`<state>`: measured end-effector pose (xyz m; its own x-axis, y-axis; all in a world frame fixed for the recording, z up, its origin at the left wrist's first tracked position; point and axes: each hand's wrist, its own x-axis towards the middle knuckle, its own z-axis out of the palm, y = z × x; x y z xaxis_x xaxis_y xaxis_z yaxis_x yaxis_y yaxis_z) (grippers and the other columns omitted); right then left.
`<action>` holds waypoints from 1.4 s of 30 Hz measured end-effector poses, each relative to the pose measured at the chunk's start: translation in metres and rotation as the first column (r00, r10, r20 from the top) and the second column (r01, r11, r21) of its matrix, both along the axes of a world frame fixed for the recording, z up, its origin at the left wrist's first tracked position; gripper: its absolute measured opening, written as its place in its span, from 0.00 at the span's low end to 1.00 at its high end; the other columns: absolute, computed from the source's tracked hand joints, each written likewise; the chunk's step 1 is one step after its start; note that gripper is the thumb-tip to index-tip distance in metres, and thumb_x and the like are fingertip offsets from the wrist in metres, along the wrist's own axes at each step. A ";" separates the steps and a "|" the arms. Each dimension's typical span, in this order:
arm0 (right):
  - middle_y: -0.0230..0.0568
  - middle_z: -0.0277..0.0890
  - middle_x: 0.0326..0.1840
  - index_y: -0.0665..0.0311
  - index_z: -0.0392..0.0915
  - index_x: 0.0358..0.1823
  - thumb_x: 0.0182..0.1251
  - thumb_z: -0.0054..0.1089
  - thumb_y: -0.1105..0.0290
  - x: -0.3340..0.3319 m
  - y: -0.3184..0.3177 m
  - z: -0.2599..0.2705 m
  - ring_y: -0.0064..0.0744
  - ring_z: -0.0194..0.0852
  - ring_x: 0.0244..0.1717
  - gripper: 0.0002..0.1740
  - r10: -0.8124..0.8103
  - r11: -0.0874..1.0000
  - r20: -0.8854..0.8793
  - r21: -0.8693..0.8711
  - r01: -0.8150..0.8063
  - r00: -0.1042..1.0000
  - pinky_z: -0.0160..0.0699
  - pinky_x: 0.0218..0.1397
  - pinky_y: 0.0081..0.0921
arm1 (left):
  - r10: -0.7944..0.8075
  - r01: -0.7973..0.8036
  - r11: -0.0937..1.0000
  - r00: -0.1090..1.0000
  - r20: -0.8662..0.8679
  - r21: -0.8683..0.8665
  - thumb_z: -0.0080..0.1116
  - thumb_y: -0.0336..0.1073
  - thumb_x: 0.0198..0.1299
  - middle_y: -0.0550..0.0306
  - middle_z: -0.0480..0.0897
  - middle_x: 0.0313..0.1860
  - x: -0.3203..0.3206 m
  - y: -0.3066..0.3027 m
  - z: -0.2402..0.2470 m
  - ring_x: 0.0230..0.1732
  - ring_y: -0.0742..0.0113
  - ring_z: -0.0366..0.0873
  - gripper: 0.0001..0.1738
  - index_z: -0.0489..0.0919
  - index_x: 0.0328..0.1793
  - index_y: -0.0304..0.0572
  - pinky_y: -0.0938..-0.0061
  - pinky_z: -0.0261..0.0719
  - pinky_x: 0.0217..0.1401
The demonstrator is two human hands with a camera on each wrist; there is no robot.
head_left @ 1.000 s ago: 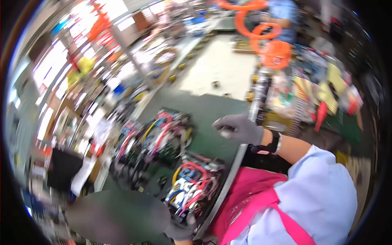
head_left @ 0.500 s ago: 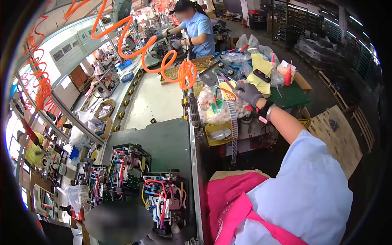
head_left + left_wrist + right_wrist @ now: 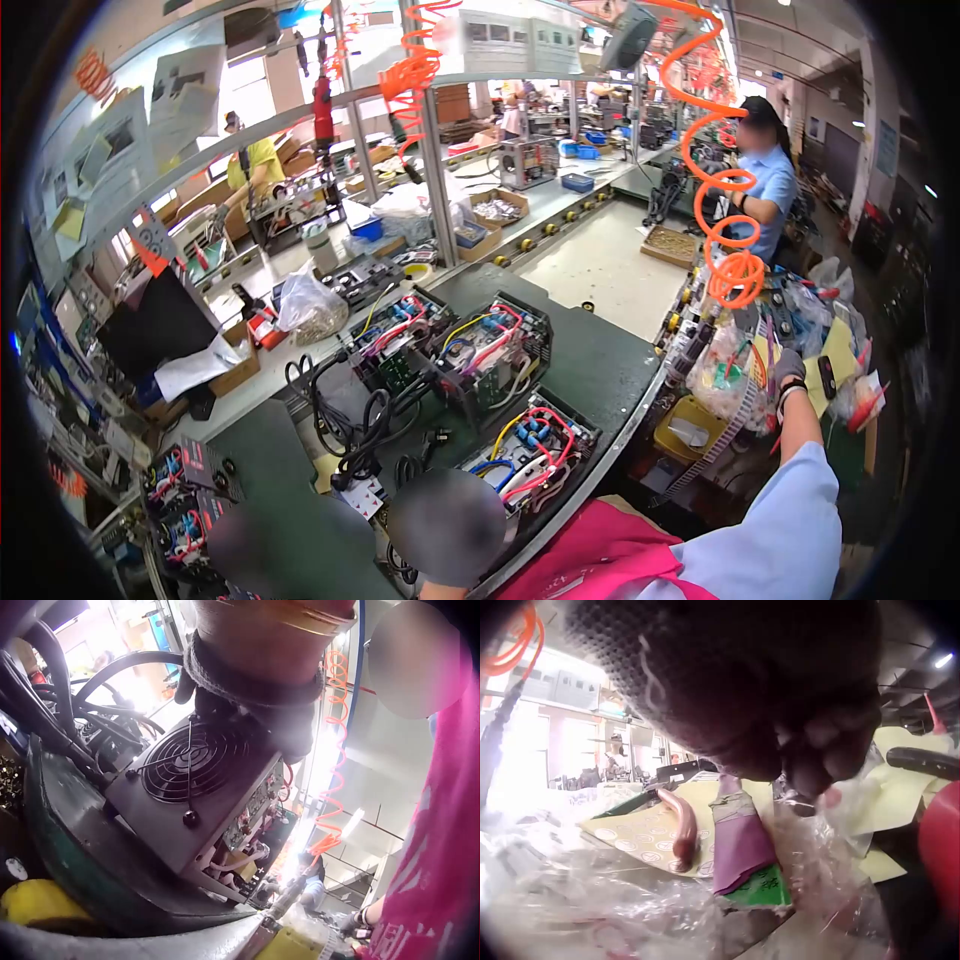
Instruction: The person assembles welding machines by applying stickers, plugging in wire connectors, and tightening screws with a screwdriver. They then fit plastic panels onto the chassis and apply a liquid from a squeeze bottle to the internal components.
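My gloved left hand (image 3: 289, 727) rests over the upper corner of a black metal chassis (image 3: 139, 814) with a round fan grille (image 3: 196, 761). Its fingertips are hidden behind the casing, and a blurred patch covers this hand in the head view. The same open-topped unit (image 3: 545, 450) shows red, blue and yellow wires at the bench's near edge. Out at the side table, my gloved right hand (image 3: 789, 367) has its fingers curled at the narrow top of a purple-wrapped tool (image 3: 742, 851) with a green lower part. A reddish curved handle (image 3: 682, 829) lies beside it.
Two more wired units (image 3: 495, 345) stand farther back on the green bench, with thick black cables (image 3: 375, 430) beside them. Plastic bags (image 3: 720, 365), yellow sheets (image 3: 885, 784) and a yellow bin (image 3: 690, 428) crowd the right side. An orange coiled hose (image 3: 735, 275) hangs above.
My right hand has gone from over the bench to the side table and down onto the purple-wrapped tool. The head view has swung about; my left hand stays by the near unit.
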<state>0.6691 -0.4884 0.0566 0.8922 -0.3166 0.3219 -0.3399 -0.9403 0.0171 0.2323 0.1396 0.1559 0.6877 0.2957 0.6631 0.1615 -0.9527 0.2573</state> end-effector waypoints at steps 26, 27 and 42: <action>0.26 0.66 0.24 0.62 0.72 0.56 0.75 0.49 0.61 -0.225 0.256 0.094 0.12 0.60 0.17 0.16 0.217 0.177 0.791 0.545 -0.820 0.572 0.60 0.18 0.14 | 0.007 0.106 0.973 0.873 -0.487 0.203 0.59 0.47 0.59 0.47 0.79 0.51 0.207 0.122 0.073 0.54 0.49 0.78 0.18 0.78 0.52 0.48 0.56 0.77 0.54; 0.27 0.68 0.24 0.63 0.72 0.55 0.75 0.50 0.61 -0.223 0.271 0.103 0.13 0.63 0.18 0.16 0.343 0.168 0.770 0.514 -0.841 0.538 0.62 0.20 0.14 | 0.008 0.104 0.976 0.864 -0.504 0.193 0.58 0.46 0.59 0.47 0.79 0.52 0.221 0.123 0.068 0.54 0.49 0.78 0.17 0.78 0.51 0.47 0.57 0.77 0.54; 0.37 0.78 0.28 0.58 0.71 0.67 0.66 0.50 0.80 -0.165 0.436 0.192 0.17 0.70 0.24 0.26 0.816 0.087 0.469 0.477 -0.875 0.337 0.74 0.30 0.21 | 0.037 -0.083 0.894 0.993 -0.112 -0.440 0.51 0.39 0.63 0.36 0.80 0.39 0.243 0.135 0.019 0.39 0.36 0.81 0.15 0.64 0.48 0.39 0.50 0.79 0.42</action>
<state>0.5041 -0.0521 0.2484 0.6898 0.5172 0.5066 0.7138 -0.3690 -0.5952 0.4749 0.2743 0.1749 0.7142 0.5856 0.3834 0.2609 -0.7310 0.6305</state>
